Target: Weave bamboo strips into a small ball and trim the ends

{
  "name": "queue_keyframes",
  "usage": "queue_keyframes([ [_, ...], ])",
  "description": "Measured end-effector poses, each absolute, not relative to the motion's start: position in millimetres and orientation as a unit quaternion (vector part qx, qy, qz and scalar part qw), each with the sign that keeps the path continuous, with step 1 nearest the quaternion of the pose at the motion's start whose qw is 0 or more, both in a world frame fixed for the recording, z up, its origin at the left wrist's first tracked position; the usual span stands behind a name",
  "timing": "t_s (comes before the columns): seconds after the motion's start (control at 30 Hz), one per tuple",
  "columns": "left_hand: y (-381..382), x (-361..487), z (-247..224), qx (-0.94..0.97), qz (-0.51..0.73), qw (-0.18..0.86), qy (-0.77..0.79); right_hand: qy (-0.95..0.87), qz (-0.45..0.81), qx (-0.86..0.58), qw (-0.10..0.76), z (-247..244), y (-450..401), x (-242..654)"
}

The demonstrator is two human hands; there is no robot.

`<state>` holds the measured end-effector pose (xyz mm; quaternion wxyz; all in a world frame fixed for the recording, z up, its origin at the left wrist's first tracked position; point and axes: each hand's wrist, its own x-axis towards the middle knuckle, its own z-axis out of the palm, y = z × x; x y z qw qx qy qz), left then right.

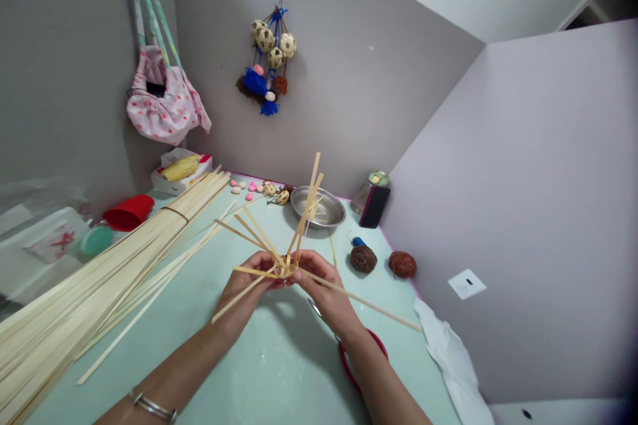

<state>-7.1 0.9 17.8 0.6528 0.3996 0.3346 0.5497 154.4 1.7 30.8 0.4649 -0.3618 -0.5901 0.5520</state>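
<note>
Straw-coloured strips [309,209] fanned out from a small round weave [286,269] at the centre of the head view, held up over the pale green table [279,372]. The weave sat between the two hands, touching both, so neither was nearer. The left hand [249,277] had its fingers closed on the left side; how its thumb lay could not be told. The right hand [325,283] pinched the right side, thumb at the near rim.

From beside that thumb the longest strip [381,313] ran across the right hand, its long axis pointing toward the lower right of the frame. Other ends stood toward the top centre or splayed left, one lying above the left forearm.

Scissors [343,364] lay partly hidden beneath the right forearm, lower centre-right. A tied bundle [124,259] slanted across the lower left; a metal bowl [336,204] stood beyond the hands.
</note>
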Motion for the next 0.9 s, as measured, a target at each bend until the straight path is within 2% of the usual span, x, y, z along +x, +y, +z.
queue_keyframes([
  [0.4,5.0,-7.2,13.2,0.409,0.545,0.642,0.350,-0.575,0.542,-0.361,0.495,23.8,1.4,149.4],
  [0.9,5.4,-13.4,12.2,0.436,0.532,0.639,0.344,-0.571,0.556,-0.349,0.493,30.6,-3.9,145.0],
])
